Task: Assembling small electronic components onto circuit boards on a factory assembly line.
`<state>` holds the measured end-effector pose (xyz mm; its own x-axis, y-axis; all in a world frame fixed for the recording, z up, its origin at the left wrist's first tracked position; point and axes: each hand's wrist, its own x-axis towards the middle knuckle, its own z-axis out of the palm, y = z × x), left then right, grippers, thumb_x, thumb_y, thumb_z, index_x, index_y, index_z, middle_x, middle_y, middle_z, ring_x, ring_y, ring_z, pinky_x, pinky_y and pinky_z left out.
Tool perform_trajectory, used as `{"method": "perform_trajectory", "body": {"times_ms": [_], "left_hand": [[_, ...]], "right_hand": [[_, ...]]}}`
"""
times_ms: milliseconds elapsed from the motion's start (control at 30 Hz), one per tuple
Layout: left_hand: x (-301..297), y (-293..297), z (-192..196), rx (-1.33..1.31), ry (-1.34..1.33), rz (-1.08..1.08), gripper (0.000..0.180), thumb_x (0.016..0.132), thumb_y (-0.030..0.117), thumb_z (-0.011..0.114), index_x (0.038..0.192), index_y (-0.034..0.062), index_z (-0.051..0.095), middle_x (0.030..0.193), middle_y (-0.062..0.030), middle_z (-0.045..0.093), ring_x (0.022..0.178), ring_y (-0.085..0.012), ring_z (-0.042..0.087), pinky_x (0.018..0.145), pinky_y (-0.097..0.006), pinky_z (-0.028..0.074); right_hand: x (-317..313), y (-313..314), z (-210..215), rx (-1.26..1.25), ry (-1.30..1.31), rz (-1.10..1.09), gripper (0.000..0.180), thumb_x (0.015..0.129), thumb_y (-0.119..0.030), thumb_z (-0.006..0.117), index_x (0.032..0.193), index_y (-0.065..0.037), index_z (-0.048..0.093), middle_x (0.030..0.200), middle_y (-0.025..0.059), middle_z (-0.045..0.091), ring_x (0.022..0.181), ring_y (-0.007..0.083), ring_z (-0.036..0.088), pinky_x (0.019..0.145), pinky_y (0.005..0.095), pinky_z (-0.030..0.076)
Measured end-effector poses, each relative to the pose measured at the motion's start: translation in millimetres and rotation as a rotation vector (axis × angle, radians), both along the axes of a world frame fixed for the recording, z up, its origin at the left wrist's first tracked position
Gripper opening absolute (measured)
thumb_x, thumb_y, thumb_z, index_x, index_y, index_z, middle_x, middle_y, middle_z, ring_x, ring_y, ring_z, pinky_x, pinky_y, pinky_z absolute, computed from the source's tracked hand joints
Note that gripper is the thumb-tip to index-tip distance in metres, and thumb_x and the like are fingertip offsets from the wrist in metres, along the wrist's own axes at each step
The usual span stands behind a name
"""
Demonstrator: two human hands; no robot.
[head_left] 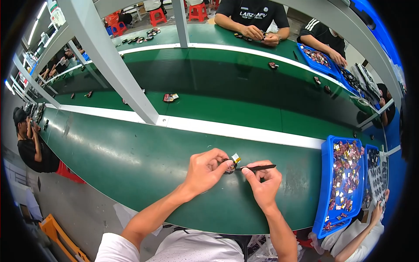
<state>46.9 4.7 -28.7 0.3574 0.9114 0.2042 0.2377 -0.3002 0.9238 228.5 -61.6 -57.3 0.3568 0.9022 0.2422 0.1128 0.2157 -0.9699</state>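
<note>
My left hand (205, 170) is closed on a small black electronic part (229, 171), pinched between thumb and fingers just over the green bench. A white and yellow tagged piece (236, 158) sticks up from it; the fingers cover much of the rest. Between the thumb and fingers of my right hand (265, 185) lies a slim black pair of tweezers (264, 167). Its narrow tip points left and meets the part, though whether it grips anything there is too small to tell.
To my right stands a blue tray (325, 183) of many small red, white and yellow pieces. Beyond the white rail (244, 133) runs a green conveyor belt (209, 102) carrying scattered parts. A grey frame post (118, 65) rises at left. Co-workers sit across, left and right.
</note>
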Motion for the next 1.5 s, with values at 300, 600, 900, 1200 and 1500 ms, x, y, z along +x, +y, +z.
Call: {"method": "perform_trajectory", "body": {"times_ms": [300, 600, 900, 1200, 1500], "left_hand": [[1, 0, 2, -0.215, -0.144, -0.054, 0.013, 0.093, 0.000, 0.070, 0.104, -0.0071, 0.068, 0.084, -0.0112, 0.073, 0.057, -0.0058, 0.062, 0.045, -0.020, 0.043], [-5, 8, -1, -0.589, -0.399, -0.306, 0.031, 0.102, 0.011, 0.060, 0.128, -0.0065, 0.062, 0.100, -0.0177, 0.071, 0.069, -0.0230, 0.073, 0.046, -0.026, 0.056], [-3, 6, -10, -0.541, -0.445, -0.309, 0.030, 0.104, 0.014, 0.057, 0.124, -0.0080, 0.061, 0.101, -0.0195, 0.071, 0.069, -0.0244, 0.074, 0.047, -0.027, 0.058], [0, 2, -8, -0.480, -0.445, -0.264, 0.029, 0.105, 0.012, 0.055, 0.124, -0.0103, 0.060, 0.097, -0.0204, 0.071, 0.071, -0.0256, 0.075, 0.048, -0.028, 0.060], [-3, 1, -11, -0.456, -0.435, -0.244, 0.026, 0.104, 0.008, 0.056, 0.124, -0.0079, 0.062, 0.099, -0.0167, 0.071, 0.068, -0.0211, 0.073, 0.049, -0.026, 0.058]], "right_hand": [[4, -1, 2, -0.044, 0.173, 0.075, 0.011, 0.086, 0.002, 0.078, 0.093, 0.002, 0.069, 0.069, -0.0034, 0.061, 0.053, -0.0012, 0.042, 0.047, 0.0186, 0.027], [12, -5, 12, -0.164, 0.571, 0.177, 0.013, 0.088, 0.006, 0.074, 0.098, 0.003, 0.066, 0.086, 0.0083, 0.072, 0.070, 0.0060, 0.064, 0.057, 0.0182, 0.043], [-3, -12, 8, 0.100, 0.193, 0.018, 0.012, 0.086, 0.006, 0.077, 0.092, 0.003, 0.068, 0.087, 0.0096, 0.074, 0.060, 0.0016, 0.055, 0.051, 0.0185, 0.040], [-7, -9, 5, 0.334, -0.207, -0.046, 0.014, 0.079, 0.002, 0.082, 0.086, -0.005, 0.072, 0.086, 0.0093, 0.078, 0.040, 0.0031, 0.042, 0.041, 0.0205, 0.032], [-7, -8, 9, 0.322, -0.213, -0.046, 0.013, 0.079, 0.001, 0.083, 0.085, -0.004, 0.072, 0.084, 0.0088, 0.078, 0.040, 0.0028, 0.042, 0.041, 0.0208, 0.031]]}}
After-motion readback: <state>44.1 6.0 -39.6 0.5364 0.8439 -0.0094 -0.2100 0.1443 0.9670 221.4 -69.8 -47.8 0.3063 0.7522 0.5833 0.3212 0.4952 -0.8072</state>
